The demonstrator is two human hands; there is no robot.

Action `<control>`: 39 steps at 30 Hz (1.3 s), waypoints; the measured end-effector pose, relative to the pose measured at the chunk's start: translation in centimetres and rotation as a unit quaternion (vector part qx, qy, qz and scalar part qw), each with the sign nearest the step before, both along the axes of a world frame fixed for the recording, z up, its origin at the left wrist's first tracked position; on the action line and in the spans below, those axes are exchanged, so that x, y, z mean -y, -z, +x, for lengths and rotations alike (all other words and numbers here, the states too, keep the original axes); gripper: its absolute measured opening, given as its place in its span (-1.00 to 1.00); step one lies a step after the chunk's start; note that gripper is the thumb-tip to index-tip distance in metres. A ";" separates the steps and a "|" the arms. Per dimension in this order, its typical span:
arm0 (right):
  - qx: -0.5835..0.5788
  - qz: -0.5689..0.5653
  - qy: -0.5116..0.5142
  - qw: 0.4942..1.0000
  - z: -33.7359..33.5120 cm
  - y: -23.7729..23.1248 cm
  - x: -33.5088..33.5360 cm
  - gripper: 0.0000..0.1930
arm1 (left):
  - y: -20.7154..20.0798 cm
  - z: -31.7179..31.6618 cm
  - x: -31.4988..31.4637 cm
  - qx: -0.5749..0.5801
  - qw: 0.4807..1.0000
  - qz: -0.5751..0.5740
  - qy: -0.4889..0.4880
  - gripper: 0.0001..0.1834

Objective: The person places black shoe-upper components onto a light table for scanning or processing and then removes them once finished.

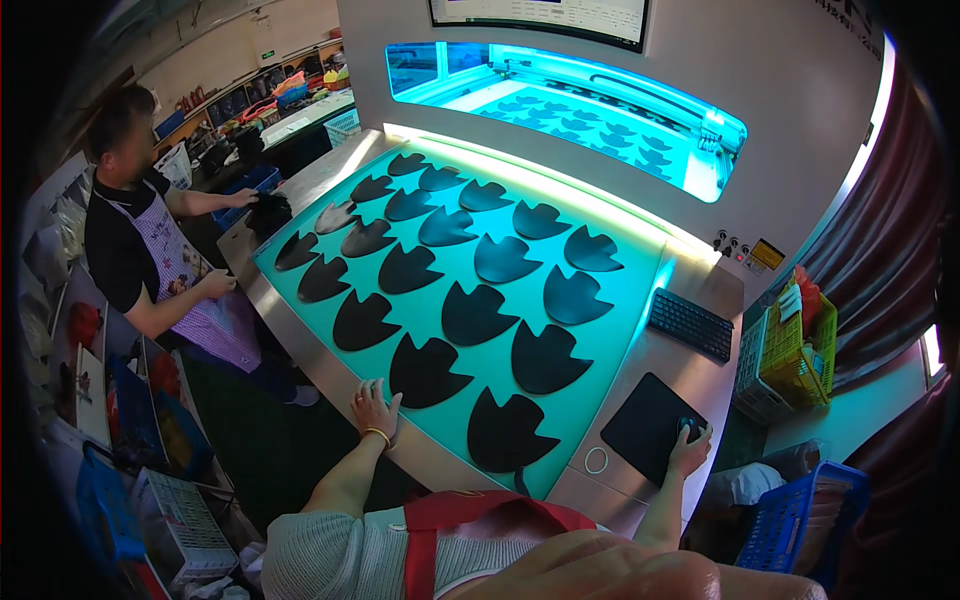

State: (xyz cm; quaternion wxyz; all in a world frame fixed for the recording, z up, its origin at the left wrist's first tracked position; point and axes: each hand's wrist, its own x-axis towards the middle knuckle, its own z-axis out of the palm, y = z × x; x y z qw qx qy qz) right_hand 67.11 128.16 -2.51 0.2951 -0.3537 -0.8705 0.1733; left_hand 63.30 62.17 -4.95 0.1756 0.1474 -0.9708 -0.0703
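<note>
My left hand [375,411] lies with fingers spread on the near left edge of the machine's table, its fingertips beside a black cut piece [424,370]. On the right, my right hand [692,456] is closed over a dark computer mouse [688,428], which rests on a black mouse pad [640,420]. Between my hands, rows of flat, dark, notched, leaf-shaped pieces cover a lit turquoise work surface [420,308]. The nearest piece [505,430] lies close to the table's front edge. A black keyboard [691,325] sits beyond the pad.
A co-worker [165,220] stands at the left side, one hand by a dark pile [268,213]. The machine housing [820,130] rises behind, with a window [570,110] and screen [540,15]. Baskets, one yellow [805,345] and one blue [800,520], stand to the right.
</note>
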 end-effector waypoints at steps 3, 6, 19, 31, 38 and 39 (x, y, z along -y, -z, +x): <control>-0.002 0.004 0.000 1.000 0.3 0.2 -0.1 -0.36 | -0.1 0.2 0.0 0.004 1.000 0.011 -0.001 -0.36; -0.013 0.007 -0.006 1.000 0.6 0.3 -0.1 -0.37 | -0.2 0.5 -0.1 0.013 1.000 0.013 -0.005 -0.36; 0.012 -0.006 -0.001 1.000 -0.6 -0.1 -0.3 -0.27 | -0.4 -0.9 -0.3 -0.005 1.000 0.013 -0.001 -0.37; 0.025 -0.003 0.007 1.000 -0.3 0.3 -0.4 -0.25 | -0.5 -0.2 -0.3 0.015 1.000 -0.002 0.003 -0.40; -0.028 -0.039 -0.018 0.999 -0.6 1.6 -1.4 -0.33 | -1.6 -0.5 -0.3 0.039 0.999 -0.005 0.029 -0.40; -0.023 -0.035 -0.018 0.999 -0.2 1.8 -1.9 -0.33 | -1.5 -0.4 -0.4 0.044 0.998 -0.002 0.036 -0.40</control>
